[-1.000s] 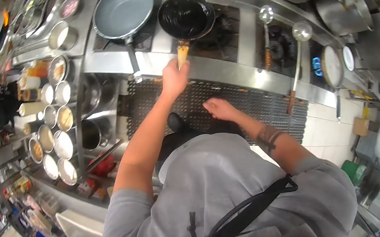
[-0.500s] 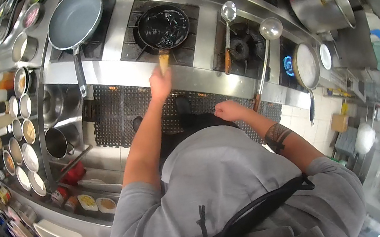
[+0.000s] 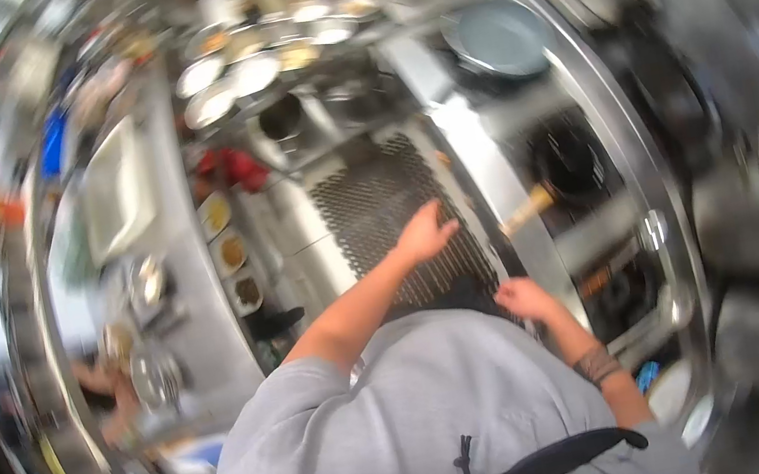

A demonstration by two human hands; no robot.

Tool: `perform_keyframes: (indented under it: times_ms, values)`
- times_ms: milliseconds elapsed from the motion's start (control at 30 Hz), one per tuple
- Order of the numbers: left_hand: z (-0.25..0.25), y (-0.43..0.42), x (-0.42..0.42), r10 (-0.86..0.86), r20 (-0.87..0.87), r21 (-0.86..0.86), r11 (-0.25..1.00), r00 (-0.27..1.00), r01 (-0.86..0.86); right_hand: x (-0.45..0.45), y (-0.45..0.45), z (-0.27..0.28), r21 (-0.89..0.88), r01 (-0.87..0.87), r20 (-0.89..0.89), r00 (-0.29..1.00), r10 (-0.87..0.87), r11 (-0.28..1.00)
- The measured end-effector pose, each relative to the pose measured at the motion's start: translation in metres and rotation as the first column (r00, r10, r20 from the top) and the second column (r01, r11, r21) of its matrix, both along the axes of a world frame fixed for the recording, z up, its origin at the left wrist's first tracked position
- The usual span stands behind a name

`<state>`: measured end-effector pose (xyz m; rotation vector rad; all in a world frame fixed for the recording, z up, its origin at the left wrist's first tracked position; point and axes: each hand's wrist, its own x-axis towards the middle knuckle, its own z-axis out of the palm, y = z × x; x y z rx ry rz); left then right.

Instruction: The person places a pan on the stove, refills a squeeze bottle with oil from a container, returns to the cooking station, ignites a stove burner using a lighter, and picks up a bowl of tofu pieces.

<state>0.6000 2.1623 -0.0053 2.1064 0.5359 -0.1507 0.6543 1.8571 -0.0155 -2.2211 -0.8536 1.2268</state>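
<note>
My left hand [image 3: 426, 232] is held out over the rubber floor mat [image 3: 372, 196], fingers apart and nothing in them. To its right is a small black frying pan [image 3: 571, 160] on a burner, its yellowish handle [image 3: 529, 209] pointing toward me and clear of the hand. My right hand [image 3: 520, 298] hangs near the stove's front edge with its fingers curled in; nothing shows in them. A ladle [image 3: 652, 229] lies by the burner beyond that hand, blurred by motion.
A large grey frying pan [image 3: 502, 38] sits on the stove's far burner. Large steel pots [image 3: 745, 208] line the right side. Ahead, several round containers [image 3: 254, 74] fill the counter. On the left counter stands a white tray [image 3: 118, 192]; small food tubs [image 3: 232, 253] sit along its edge.
My left hand has let go of the small frying pan's handle and moved away from the stove. My view has turned left, toward the counter. My right hand stays curled.
</note>
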Motion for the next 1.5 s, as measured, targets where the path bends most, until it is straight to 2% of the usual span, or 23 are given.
perform_keyframes:
  times_ms: [33,133,200,267,367,433,500,567,600,667,700,733,800,900,967,1000,1033,1133,1200,1267,1300,1367,1500]
  values:
    - [-0.014,0.019,-0.027,0.089,0.001,0.036,0.995,0.996,-0.089,0.008,0.011,-0.01,0.096,-0.14,0.12,0.984,0.128,0.986]
    - [-0.01,0.066,-0.119,0.313,0.146,0.169,0.927,0.938,-0.335,0.018,0.068,0.008,-0.118,-0.277,0.066,0.956,0.285,0.954]
    - [0.012,0.083,-0.184,0.491,0.211,0.176,0.832,0.845,-0.527,0.009,0.109,0.025,-0.123,-0.436,0.134,0.883,0.451,0.891]
    - [0.048,0.09,-0.247,0.738,0.223,-0.066,0.663,0.637,-0.745,-0.006,0.149,0.034,-0.144,-0.543,0.147,0.815,0.561,0.827]
    - [0.078,0.077,-0.336,0.896,0.336,-0.207,0.37,0.289,-0.906,-0.037,0.206,0.033,-0.191,-0.707,0.226,0.644,0.731,0.681]
    - [0.108,0.057,-0.389,0.864,0.498,-0.278,0.244,0.077,-0.929,-0.062,0.244,0.026,-0.092,-0.831,0.324,0.496,0.805,0.549]
    - [0.166,0.03,-0.444,0.921,0.379,-0.342,0.044,-0.095,-0.939,-0.108,0.284,0.041,-0.103,-0.873,0.314,0.427,0.848,0.477]
    - [0.2,0.015,-0.5,0.787,0.596,0.048,-0.236,-0.161,-0.971,-0.15,0.314,0.031,-0.007,-0.92,0.373,0.36,0.855,0.391]
    - [0.218,0.021,-0.528,0.572,0.797,0.046,-0.382,-0.197,-0.923,-0.167,0.325,0.021,0.063,-0.94,0.406,0.331,0.852,0.335]
    - [0.263,0.039,-0.598,0.441,0.872,0.058,-0.526,-0.214,-0.849,-0.218,0.333,0.053,0.12,-0.95,0.344,0.312,0.885,0.288]
    - [0.274,0.055,-0.645,0.448,0.83,-0.067,-0.512,-0.332,-0.856,-0.237,0.336,0.058,0.115,-0.962,0.336,0.271,0.902,0.247]
    - [0.291,0.082,-0.68,0.167,0.96,-0.142,-0.408,-0.226,-0.902,-0.253,0.336,0.064,0.112,-0.975,0.342,0.218,0.914,0.19]
    - [0.308,0.13,-0.757,0.183,0.966,-0.067,-0.507,-0.184,-0.859,-0.278,0.331,0.069,0.092,-0.98,0.285,0.196,0.938,0.177]
    - [0.323,0.175,-0.821,0.358,0.911,-0.013,-0.468,-0.203,-0.884,-0.288,0.313,0.058,0.111,-0.985,0.282,0.16,0.946,0.133]
    - [0.302,0.214,-0.902,0.478,0.877,0.095,-0.278,-0.052,-0.956,-0.276,0.299,0.05,0.014,-0.995,0.252,0.1,0.963,0.099]
    - [0.313,0.206,-0.875,0.454,0.884,0.009,-0.249,-0.108,-0.968,-0.266,0.292,0.053,0.012,-0.992,0.241,0.122,0.963,0.123]
    - [0.321,0.204,-0.877,0.522,0.852,0.167,-0.345,-0.041,-0.923,-0.254,0.286,0.057,-0.036,-0.991,0.219,0.12,0.968,0.131]
    - [0.341,0.173,-0.854,0.485,0.873,0.159,-0.36,-0.039,-0.919,-0.224,0.273,0.05,-0.109,-0.982,0.188,0.129,0.974,0.151]
    - [0.353,0.144,-0.864,0.447,0.894,0.223,-0.496,-0.027,-0.839,-0.205,0.266,0.046,-0.141,-0.975,0.187,0.142,0.972,0.17]
    - [0.358,0.095,-0.863,0.227,0.948,-0.136,-0.35,-0.225,-0.927,-0.19,0.26,0.047,-0.054,-0.949,0.198,0.294,0.935,0.31]
    - [0.359,0.066,-0.862,0.158,0.935,-0.243,-0.366,-0.317,-0.898,-0.184,0.258,0.047,-0.049,-0.947,0.191,0.304,0.933,0.318]
    - [0.355,0.008,-0.85,0.06,0.868,-0.468,-0.229,-0.493,-0.853,-0.18,0.258,0.059,-0.021,-0.889,0.157,0.449,0.88,0.457]
    - [0.273,-0.075,-0.837,0.247,0.753,-0.62,-0.042,-0.609,-0.784,-0.181,0.262,0.068,0.107,-0.824,0.103,0.566,0.818,0.557]
